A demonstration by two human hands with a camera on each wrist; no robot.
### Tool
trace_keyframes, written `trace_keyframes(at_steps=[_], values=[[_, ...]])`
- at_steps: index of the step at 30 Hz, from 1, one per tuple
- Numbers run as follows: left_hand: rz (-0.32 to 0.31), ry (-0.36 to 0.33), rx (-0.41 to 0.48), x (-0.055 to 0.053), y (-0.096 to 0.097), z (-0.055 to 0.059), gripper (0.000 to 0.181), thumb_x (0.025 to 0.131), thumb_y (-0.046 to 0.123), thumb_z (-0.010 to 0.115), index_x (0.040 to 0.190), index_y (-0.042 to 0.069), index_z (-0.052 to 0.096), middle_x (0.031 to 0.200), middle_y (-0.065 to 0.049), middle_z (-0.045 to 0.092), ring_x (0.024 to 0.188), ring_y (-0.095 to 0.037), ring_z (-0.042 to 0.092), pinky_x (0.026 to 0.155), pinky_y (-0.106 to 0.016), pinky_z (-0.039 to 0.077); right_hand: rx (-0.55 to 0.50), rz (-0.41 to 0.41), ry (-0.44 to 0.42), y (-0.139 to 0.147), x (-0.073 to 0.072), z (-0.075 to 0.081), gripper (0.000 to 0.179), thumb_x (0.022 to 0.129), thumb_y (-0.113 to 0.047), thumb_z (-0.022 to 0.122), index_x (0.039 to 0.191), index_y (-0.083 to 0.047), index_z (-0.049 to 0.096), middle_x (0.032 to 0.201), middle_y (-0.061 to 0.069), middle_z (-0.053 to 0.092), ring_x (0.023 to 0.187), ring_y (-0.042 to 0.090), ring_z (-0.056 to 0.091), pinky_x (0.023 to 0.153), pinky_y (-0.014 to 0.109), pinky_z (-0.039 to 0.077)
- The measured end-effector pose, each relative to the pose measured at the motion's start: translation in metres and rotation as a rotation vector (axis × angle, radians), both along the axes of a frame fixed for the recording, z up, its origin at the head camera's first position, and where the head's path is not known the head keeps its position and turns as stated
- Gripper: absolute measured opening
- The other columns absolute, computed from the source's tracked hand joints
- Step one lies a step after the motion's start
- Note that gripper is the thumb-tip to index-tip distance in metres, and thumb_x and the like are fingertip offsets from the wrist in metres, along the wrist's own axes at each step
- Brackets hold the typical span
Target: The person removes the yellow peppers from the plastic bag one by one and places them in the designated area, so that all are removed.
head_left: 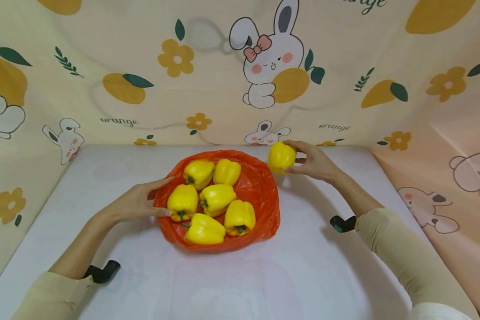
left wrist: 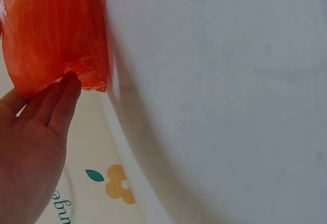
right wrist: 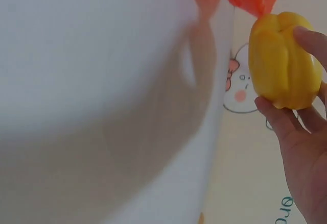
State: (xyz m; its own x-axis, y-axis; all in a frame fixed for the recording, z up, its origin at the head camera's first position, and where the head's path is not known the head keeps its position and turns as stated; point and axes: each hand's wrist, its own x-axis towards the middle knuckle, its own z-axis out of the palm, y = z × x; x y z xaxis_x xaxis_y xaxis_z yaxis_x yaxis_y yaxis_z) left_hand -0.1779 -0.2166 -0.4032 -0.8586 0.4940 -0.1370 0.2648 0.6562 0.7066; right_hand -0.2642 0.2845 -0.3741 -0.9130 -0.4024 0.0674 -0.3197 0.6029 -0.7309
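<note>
A red plastic bag [head_left: 267, 222] with its mouth spread wide sits on the white table, several yellow bell peppers [head_left: 218, 200] inside it. My left hand [head_left: 134, 202] is at the bag's left side, thumb and fingers spread along the rim. In the left wrist view, the fairly straight fingers of that hand [left wrist: 38, 132] rest against the outside of the red bag [left wrist: 56, 35]. Off the bag's back right edge, my right hand [head_left: 314, 162] holds one yellow bell pepper [head_left: 282, 157] between thumb and fingers. The right wrist view shows this pepper [right wrist: 283, 63] held above the table.
The white table [head_left: 232, 284] reaches back to a cloth backdrop [head_left: 208, 102] printed with rabbits, flowers and oranges. The cloth also lines the left and right sides. A black wrist mount [head_left: 103, 271] juts from the left sleeve, another wrist mount [head_left: 342, 223] from the right.
</note>
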Motion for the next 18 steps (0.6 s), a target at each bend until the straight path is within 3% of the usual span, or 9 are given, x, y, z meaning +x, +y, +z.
trace_keyframes(at_steps=[9, 18], values=[[-0.002, -0.010, 0.017, -0.001, -0.001, 0.001, 0.091, 0.082, 0.044, 0.079, 0.156, 0.017, 0.033, 0.157, -0.018, 0.034, 0.139, -0.040, 0.037, 0.110, -0.062, 0.032, -0.001, -0.035, -0.041, 0.011, -0.018, -0.001, 0.080, 0.080, -0.015, 0.085, 0.149, -0.014, 0.045, 0.149, 0.010, 0.045, 0.130, 0.032, 0.045, 0.104, 0.049, 0.046], [-0.002, -0.023, 0.022, -0.002, 0.000, 0.001, 0.093, 0.080, 0.044, 0.081, 0.156, 0.018, 0.033, 0.157, -0.018, 0.035, 0.141, -0.041, 0.035, 0.112, -0.063, 0.029, -0.032, -0.046, -0.134, 0.007, -0.014, 0.008, 0.078, 0.082, -0.005, 0.080, 0.149, -0.002, 0.040, 0.153, 0.020, 0.037, 0.134, 0.041, 0.039, 0.109, 0.056, 0.038]])
